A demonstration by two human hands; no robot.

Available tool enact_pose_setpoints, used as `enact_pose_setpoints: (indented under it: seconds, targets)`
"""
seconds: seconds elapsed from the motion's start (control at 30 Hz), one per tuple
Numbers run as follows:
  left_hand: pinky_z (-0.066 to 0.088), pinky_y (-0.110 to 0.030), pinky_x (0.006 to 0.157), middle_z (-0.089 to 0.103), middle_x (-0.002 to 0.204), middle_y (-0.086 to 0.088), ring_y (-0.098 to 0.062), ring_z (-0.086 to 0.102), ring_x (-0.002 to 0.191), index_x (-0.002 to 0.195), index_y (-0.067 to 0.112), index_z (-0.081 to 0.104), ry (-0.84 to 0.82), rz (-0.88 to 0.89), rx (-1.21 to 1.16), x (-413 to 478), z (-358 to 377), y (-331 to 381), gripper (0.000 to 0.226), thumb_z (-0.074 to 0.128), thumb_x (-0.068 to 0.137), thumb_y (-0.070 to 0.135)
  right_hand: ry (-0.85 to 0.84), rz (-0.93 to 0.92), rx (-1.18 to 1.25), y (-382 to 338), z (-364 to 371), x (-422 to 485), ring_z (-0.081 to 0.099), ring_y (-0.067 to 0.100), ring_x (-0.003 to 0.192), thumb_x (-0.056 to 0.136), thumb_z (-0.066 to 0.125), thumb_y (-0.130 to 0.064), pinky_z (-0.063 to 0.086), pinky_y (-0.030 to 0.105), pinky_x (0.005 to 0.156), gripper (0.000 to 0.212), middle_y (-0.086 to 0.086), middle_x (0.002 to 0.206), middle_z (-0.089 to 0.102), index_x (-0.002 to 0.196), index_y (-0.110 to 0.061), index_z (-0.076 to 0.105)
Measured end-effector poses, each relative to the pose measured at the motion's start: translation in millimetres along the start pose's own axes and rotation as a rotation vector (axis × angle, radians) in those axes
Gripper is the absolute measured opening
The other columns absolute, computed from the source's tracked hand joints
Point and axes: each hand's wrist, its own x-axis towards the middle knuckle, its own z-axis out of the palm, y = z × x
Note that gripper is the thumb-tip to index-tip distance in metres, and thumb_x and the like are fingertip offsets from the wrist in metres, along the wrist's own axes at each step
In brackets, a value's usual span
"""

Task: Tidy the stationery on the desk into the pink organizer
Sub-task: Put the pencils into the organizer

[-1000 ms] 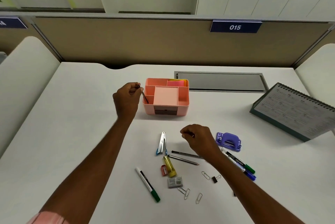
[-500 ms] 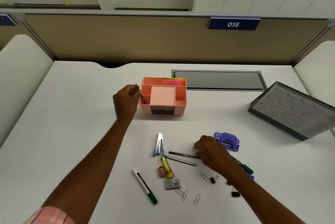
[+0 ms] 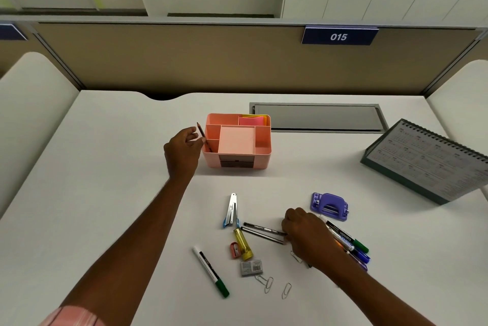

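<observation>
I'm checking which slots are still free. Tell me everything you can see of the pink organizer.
The pink organizer is a rounded, plastic-looking box standing upright on the white desk. Its open top is split into slots around a flat pale-pink central square; a dark drawer front shows low on the near wall. Bright sticky notes stand in the back right slot. A pencil leans in the front left slot, pinched by the left hand.

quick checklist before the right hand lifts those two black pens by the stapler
1. lower end of pencil inside pink organizer, front-left compartment: ok
2. left hand off the pencil: cannot tell
3. right hand over right ends of the black pens: ok
4. its grip on both pens: cannot tell, fingertips hidden
5. room beside the pencil for more: ok
</observation>
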Motion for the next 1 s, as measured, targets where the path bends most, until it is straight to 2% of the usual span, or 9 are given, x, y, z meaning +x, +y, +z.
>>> enact_pose_setpoints:
  seconds: [0.07, 0.17, 0.3, 0.4, 0.47, 0.57, 0.63, 0.77, 1.0]
  targets:
    - [0.059, -0.039, 0.096, 0.075, 0.123, -0.013, -0.027, 0.074, 0.111, 0.130, 0.005, 0.070, 0.002, -0.033, -0.005, -4, -1, -1, 0.042, 0.078, 0.093, 0.023, 0.025, 0.012, -0.041, -2, 3, -1, 0.058, 0.018, 0.071, 0.066, 0.086, -0.024, 0.044, 0.032, 0.055, 0.023, -0.003, 0.080, 0.059, 0.076, -0.022, 0.065]
    - [0.059, -0.035, 0.092, 0.074, 0.127, -0.011, -0.027, 0.073, 0.110, 0.131, 0.006, 0.069, 0.003, -0.008, -0.030, -15, -3, 1, 0.039, 0.076, 0.095, 0.020, 0.087, 0.010, -0.040, -3, 1, 0, 0.058, 0.020, 0.070, 0.075, 0.074, -0.027, 0.048, 0.036, 0.057, 0.012, -0.002, 0.079, 0.059, 0.076, -0.021, 0.064]
    - [0.057, -0.026, 0.082, 0.065, 0.135, -0.005, -0.017, 0.068, 0.109, 0.134, 0.015, 0.063, 0.035, 0.004, -0.073, -42, -10, 14, 0.040, 0.074, 0.096, 0.020, 0.144, 0.034, 0.092, -1, -10, 0, 0.057, 0.019, 0.062, 0.081, 0.063, -0.030, 0.043, 0.033, 0.055, 0.011, -0.005, 0.070, 0.058, 0.077, -0.023, 0.057]
    - [0.060, -0.029, 0.079, 0.066, 0.118, -0.003, -0.014, 0.066, 0.098, 0.125, 0.018, 0.067, 0.012, 0.136, -0.056, -76, -11, 30, 0.031, 0.071, 0.095, 0.013, 0.191, 0.035, 0.200, 1, -20, 1, 0.057, 0.019, 0.061, 0.087, 0.051, -0.033, 0.044, 0.033, 0.053, 0.010, -0.004, 0.071, 0.061, 0.084, -0.024, 0.055]
    - [0.060, -0.030, 0.076, 0.069, 0.104, 0.005, -0.008, 0.066, 0.087, 0.115, 0.021, 0.073, -0.217, 0.232, -0.093, -99, -6, 35, 0.022, 0.071, 0.095, 0.014, 0.175, 0.033, 0.246, 0, -28, 2, 0.059, 0.017, 0.068, 0.092, 0.049, -0.036, 0.048, 0.035, 0.057, 0.012, -0.006, 0.078, 0.064, 0.091, -0.026, 0.055]
    - [0.058, -0.024, 0.077, 0.071, 0.107, 0.013, -0.003, 0.065, 0.091, 0.113, 0.028, 0.077, -0.703, 0.389, -0.019, -127, 5, 35, 0.022, 0.078, 0.092, 0.024, 0.189, 0.022, 0.314, -3, -39, 4, 0.060, 0.013, 0.081, 0.097, 0.055, -0.035, 0.053, 0.033, 0.065, 0.009, -0.008, 0.091, 0.065, 0.098, -0.027, 0.060]
    - [0.058, -0.027, 0.079, 0.072, 0.111, 0.012, -0.004, 0.065, 0.095, 0.117, 0.028, 0.076, -0.844, 0.442, 0.060, -139, 13, 32, 0.028, 0.081, 0.089, 0.030, 0.198, 0.020, 0.351, -7, -45, 6, 0.061, 0.013, 0.085, 0.098, 0.060, -0.033, 0.055, 0.033, 0.069, 0.009, -0.007, 0.094, 0.066, 0.102, -0.025, 0.064]
    - [0.060, -0.032, 0.084, 0.075, 0.110, 0.006, -0.009, 0.069, 0.095, 0.121, 0.023, 0.074, -0.867, 0.388, 0.093, -145, 20, 34, 0.037, 0.084, 0.085, 0.029, 0.223, 0.033, 0.414, -11, -55, 10, 0.065, 0.016, 0.085, 0.097, 0.066, -0.030, 0.056, 0.035, 0.072, 0.013, -0.003, 0.094, 0.071, 0.105, -0.021, 0.072]
    - [0.059, -0.031, 0.082, 0.079, 0.096, 0.009, -0.007, 0.071, 0.084, 0.115, 0.024, 0.077, -0.743, 0.357, -0.021, -149, 18, 42, 0.028, 0.082, 0.088, 0.028, 0.289, 0.051, 0.490, -16, -76, 12, 0.067, 0.014, 0.088, 0.098, 0.066, -0.028, 0.057, 0.034, 0.078, 0.015, -0.003, 0.099, 0.074, 0.111, -0.021, 0.072]
